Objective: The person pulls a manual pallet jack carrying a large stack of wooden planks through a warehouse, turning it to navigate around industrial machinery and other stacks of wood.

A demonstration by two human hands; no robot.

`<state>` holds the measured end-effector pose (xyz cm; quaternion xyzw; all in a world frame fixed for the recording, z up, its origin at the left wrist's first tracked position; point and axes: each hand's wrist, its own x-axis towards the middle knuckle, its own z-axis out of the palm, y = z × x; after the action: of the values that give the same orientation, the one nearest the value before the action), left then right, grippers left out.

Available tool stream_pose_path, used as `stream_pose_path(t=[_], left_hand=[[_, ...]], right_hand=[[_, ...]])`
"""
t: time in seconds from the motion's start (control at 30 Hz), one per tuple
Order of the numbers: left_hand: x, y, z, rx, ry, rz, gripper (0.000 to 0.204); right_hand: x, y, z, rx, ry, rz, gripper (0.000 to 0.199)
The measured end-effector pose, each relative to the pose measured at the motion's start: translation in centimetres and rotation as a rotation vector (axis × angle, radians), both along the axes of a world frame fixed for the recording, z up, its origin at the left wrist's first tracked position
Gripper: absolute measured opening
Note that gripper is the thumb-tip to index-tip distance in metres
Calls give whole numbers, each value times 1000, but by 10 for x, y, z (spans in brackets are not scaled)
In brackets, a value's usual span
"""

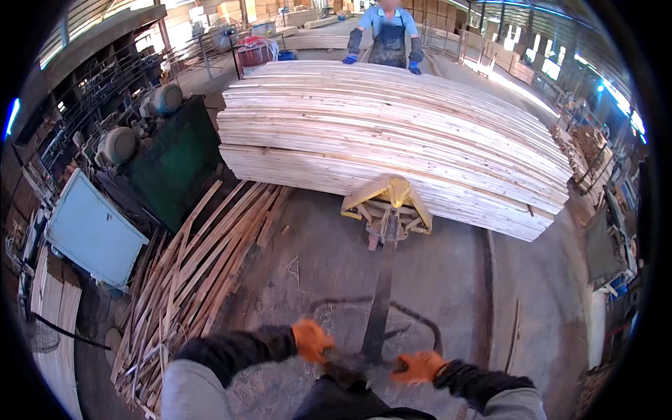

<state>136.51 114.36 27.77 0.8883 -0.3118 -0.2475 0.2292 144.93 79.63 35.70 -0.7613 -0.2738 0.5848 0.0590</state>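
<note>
Hands in orange gloves come first: the left hand [312,341] and the right hand [418,367] sit low in view, fingers curled nearly closed, one at each side of the dark handle [350,361], which both appear to grip, though the exact hold of the fingertips is too dim to tell. Dark cuffs [262,347] run back from the gloves to grey sleeves. Between the hands, a long steel shaft [381,297] rises away from the person to a yellow pallet jack [396,192], standing on the grey floor [448,287] against the near side of a big stack of pale boards [392,126]; how far its forks reach beneath is hidden. The stack lies lengthwise across the view, its layers slightly uneven at the ends. Behind it stands a co-worker [389,42] in a light blue shirt and dark apron, both blue-gloved hands at the stack's far top edge. To the left, thin wooden strips [210,266] lie in a loose, slanting heap on the floor, near a dark green machine housing [168,161] with two motors [117,145] and a tilted-looking pale blue cabinet [94,227]. Further left, more pale boards [52,322] lie near the rim of the view
</note>
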Motion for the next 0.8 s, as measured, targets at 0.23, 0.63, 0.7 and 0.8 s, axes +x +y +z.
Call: stream_pose_path(t=[0.23,0.63,0.7,0.8], left_hand=[[-23,-9,-33,-27,-22,-73,38],[23,-39,53,206,327,-3,39],[36,-43,77,159,393,5,41],[32,-48,55,146,282,-64,42]], right_hand=[[-43,-40,-70,148,-58,14,79],[-6,-50,-3,159,-208,50,65],[21,-62,23,235,-307,129,63],[6,-70,-6,312,-229,151,64]])
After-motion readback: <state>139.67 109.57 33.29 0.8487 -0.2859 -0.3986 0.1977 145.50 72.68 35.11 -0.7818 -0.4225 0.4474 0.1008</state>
